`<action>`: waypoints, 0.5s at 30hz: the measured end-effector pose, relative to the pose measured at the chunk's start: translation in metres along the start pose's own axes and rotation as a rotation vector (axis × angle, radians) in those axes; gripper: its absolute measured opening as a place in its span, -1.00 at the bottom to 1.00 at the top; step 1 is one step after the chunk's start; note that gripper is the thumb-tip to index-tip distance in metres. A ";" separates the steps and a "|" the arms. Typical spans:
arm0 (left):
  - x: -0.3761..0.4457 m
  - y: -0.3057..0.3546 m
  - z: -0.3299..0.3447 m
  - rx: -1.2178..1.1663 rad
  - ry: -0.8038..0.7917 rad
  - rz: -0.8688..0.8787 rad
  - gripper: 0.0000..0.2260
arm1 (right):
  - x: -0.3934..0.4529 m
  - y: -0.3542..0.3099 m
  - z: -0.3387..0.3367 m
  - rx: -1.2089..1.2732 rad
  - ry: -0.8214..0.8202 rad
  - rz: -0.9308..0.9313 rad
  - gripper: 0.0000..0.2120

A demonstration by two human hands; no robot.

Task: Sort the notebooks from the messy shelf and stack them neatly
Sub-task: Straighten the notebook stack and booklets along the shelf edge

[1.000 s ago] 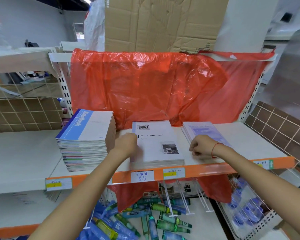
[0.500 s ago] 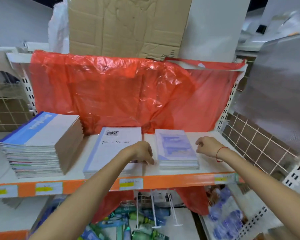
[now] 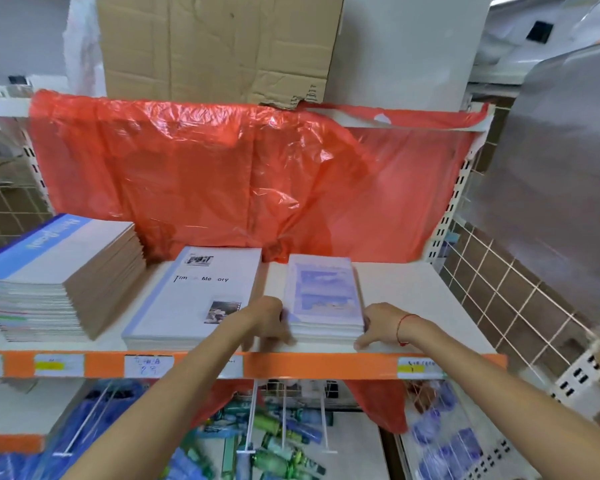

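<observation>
Notebooks sit in three stacks along the white shelf (image 3: 413, 306): a tall blue-topped stack (image 3: 59, 278) at the left, a white stack (image 3: 194, 299) in the middle, a small purple stack (image 3: 324, 296) at the right. The left hand (image 3: 269, 322) and right hand (image 3: 381, 325) press its two sides, fingers curled against the edges.

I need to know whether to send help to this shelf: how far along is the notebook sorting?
Mostly done, it seems. Three piles sit on the shelf: the tall blue-spined stack, the white-covered stack, and the small purple-covered stack. In hand: the left hand and right hand flank the purple stack, apparently squaring it. Left: the tall stack's lower edges look uneven.
</observation>
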State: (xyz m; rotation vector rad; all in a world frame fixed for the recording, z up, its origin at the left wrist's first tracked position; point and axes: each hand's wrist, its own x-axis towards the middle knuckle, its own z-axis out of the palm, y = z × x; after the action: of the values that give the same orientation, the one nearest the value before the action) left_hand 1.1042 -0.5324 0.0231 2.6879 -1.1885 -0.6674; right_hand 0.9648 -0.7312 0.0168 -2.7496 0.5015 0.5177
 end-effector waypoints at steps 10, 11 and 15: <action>0.002 -0.005 0.003 -0.066 0.052 0.074 -0.67 | -0.001 -0.002 0.003 -0.012 0.114 0.001 -0.48; 0.003 -0.006 0.003 -0.086 0.042 0.077 -0.68 | -0.002 -0.002 0.003 -0.007 0.126 0.008 -0.49; 0.003 -0.007 0.002 -0.113 0.034 0.088 -0.69 | -0.004 -0.004 0.004 -0.001 0.157 0.017 -0.50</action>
State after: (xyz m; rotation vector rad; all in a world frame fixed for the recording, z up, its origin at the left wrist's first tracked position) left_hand 1.1097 -0.5295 0.0182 2.5281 -1.2147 -0.6528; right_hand 0.9619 -0.7251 0.0155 -2.8026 0.5619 0.3067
